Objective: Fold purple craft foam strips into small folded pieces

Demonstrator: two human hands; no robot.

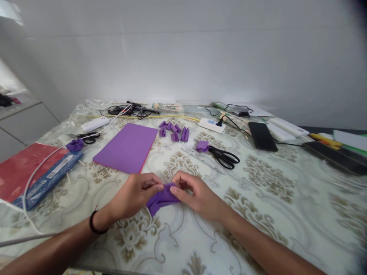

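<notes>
Between my two hands, low over the table, is a folded piece of purple paper. My left hand pinches its upper left part between thumb and fingers. At its right end my right hand pinches it the same way. Creases and a loose flap show at the lower left of the paper. Beyond my hands lie several small folded purple paper pieces. A stack of flat purple sheets with a red edge rests to their left. Black-handled scissors lie to the right, their blades under small purple squares.
A clear ruler lies beyond my right hand. A white power strip, a black phone and white power banks stand at back right. At left are a red and blue paper pack, a white cable and tangled black cables.
</notes>
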